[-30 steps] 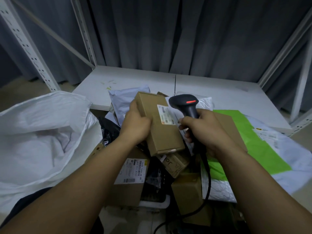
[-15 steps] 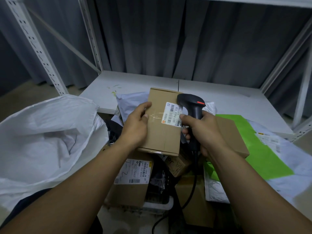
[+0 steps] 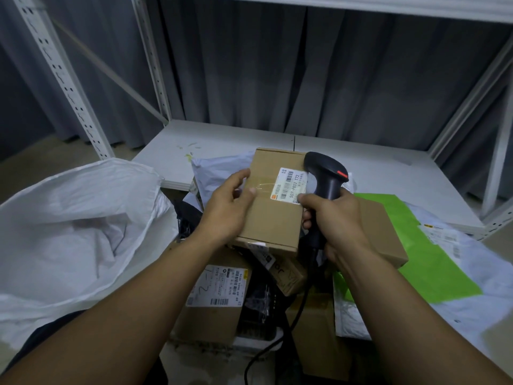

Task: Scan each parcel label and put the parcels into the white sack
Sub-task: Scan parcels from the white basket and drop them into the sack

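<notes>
left hand (image 3: 226, 211) grips brown cardboard box (image 3: 273, 215), frame centre, white barcode label (image 3: 290, 186) up | right hand (image 3: 337, 220) grips black handheld scanner (image 3: 326, 176) touching label | white plastic sack (image 3: 75, 226) open, frame left

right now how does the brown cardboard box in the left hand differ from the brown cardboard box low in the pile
The held brown cardboard box is raised, gripped by the left hand; the lower brown cardboard box lies in the pile. The held box's white label covers part of its top; the lower box's label covers most of its visible top and bears a scribble. Both carry barcodes.
</notes>
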